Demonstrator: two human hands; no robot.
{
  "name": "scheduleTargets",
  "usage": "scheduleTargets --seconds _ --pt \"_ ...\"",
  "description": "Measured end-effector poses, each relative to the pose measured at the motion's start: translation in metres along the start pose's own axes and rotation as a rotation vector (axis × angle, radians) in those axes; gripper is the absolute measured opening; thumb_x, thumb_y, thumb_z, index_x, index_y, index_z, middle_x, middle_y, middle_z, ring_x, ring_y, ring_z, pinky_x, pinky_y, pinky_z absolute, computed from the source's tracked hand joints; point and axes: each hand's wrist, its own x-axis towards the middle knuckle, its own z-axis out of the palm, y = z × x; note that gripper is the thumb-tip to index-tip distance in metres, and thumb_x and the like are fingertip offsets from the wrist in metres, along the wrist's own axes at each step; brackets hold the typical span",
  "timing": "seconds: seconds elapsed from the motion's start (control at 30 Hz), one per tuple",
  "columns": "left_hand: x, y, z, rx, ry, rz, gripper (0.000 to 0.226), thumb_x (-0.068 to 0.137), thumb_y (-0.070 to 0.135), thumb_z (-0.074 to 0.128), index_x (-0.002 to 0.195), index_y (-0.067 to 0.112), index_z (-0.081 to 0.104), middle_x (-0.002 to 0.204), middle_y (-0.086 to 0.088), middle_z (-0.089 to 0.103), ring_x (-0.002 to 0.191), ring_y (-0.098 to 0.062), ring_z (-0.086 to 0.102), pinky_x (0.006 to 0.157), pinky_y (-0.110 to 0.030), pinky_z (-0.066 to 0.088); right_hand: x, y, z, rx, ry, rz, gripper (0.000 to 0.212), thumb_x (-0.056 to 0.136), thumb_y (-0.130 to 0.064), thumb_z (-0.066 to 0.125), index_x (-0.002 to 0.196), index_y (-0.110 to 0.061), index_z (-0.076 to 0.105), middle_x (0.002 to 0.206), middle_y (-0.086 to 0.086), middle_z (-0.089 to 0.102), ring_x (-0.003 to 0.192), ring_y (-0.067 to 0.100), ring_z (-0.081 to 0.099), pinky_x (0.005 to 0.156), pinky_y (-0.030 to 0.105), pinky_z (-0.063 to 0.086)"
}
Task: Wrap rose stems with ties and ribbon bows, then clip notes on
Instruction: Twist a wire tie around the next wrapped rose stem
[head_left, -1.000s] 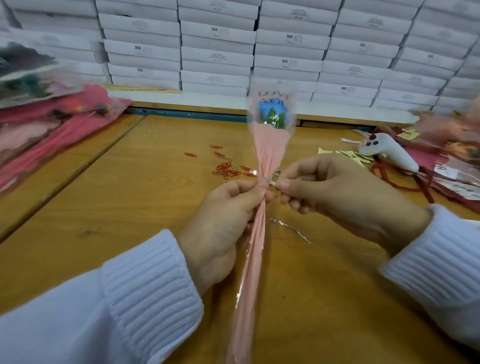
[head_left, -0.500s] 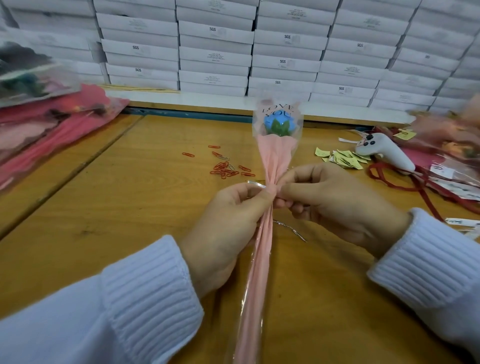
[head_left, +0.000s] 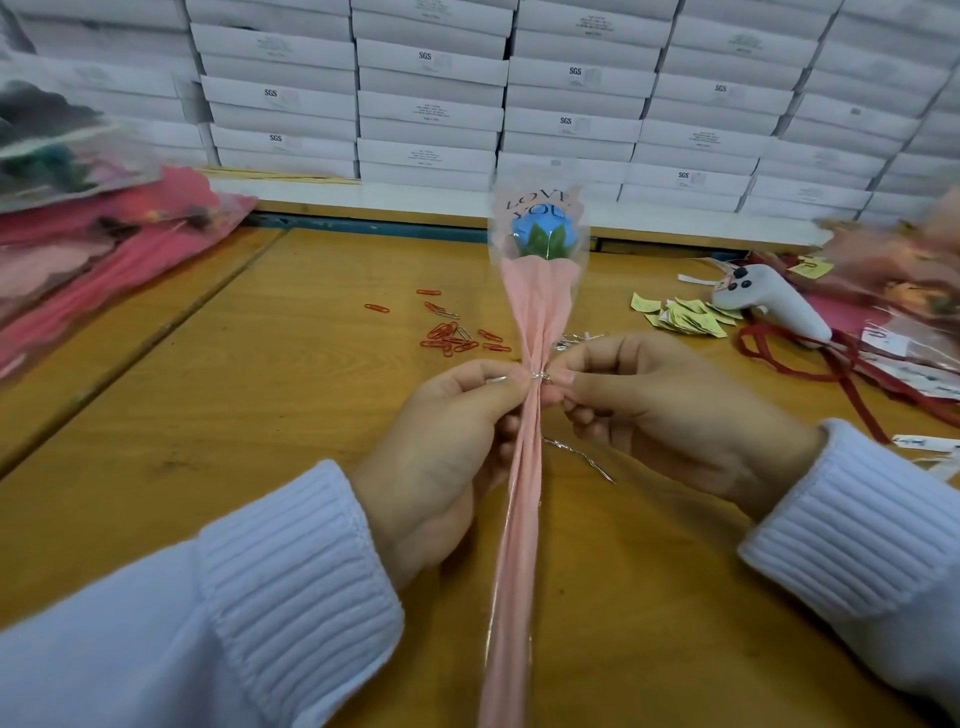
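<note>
Silver-tie step under way. Grips pink-wrapped rose stem in curled left hand, bloom toward twelve o'clock; pinches wire tie ends with both, right hand at three o'clock. Needs firmer twisting next, probably. Has paper clips at eleven o'clock on worktop.

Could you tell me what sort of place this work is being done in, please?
Probably a gift-packing workshop: identical white boxes stacked behind a wooden bench, wrapped flowers piled at the left, and loose paper clips.
</note>
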Motion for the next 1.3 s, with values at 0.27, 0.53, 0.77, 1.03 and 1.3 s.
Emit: scheduleTargets --seconds 0.27,0.53,0.77,1.03,1.3 --pt "0.002 -0.001 0.001 -0.087 -0.011 0.021 0.016 0.093 0.002 0.051 0.083 0.006 0.064 0.077 -0.013 0.062 0.043 -0.002 0.053 0.041 -0.010 0.044 0.001 0.001 -0.006 0.231 -0.110 0.144 0.008 0.073 -0.003 0.056 0.077 0.001 0.062 0.065 0.008 0.051 0.050 0.005 0.046 0.047 0.013 0.039" --pt "0.001 -0.002 0.001 -0.054 -0.022 0.001 0.014 0.093 0.007 0.053 0.096 0.005 0.066 0.065 -0.004 0.060 0.042 -0.002 0.049 0.040 -0.011 0.042 0.001 0.004 -0.001 0.229 -0.098 0.155 0.016 0.070 -0.006 0.058 0.083 0.004 0.059 0.072 0.013 0.048 0.047 0.003 0.045 0.044 0.012 0.038" --pt "0.000 0.004 0.001 -0.166 -0.099 -0.074 0.016 0.091 0.011 0.054 0.098 0.005 0.067 0.068 -0.005 0.061 0.045 -0.003 0.051 0.041 -0.013 0.044 -0.001 0.002 0.000 0.258 -0.074 0.136 0.035 0.069 -0.008 0.060 0.101 0.005 0.059 0.082 0.017 0.050 0.070 0.017 0.047 0.066 0.022 0.041" --pt "0.004 0.002 -0.002 -0.145 -0.101 -0.083 0.011 0.089 0.014 0.057 0.093 0.014 0.068 0.073 0.000 0.063 0.067 -0.009 0.057 0.064 -0.022 0.048 -0.006 -0.006 0.000 -0.054 0.092 0.009 0.021 0.066 -0.008 0.071 0.085 -0.003 0.064 0.062 0.008 0.060 0.052 0.012 0.052 0.049 0.017 0.046" --pt "0.005 0.001 -0.003 -0.115 -0.147 -0.071 0.011 0.092 0.014 0.055 0.085 0.014 0.063 0.084 -0.004 0.067 0.080 -0.013 0.064 0.070 -0.022 0.052 -0.012 -0.012 0.003 -0.273 0.029 -0.071 0.014 0.087 0.003 0.059 0.081 -0.005 0.070 0.064 0.005 0.069 0.053 0.007 0.060 0.052 0.015 0.050"
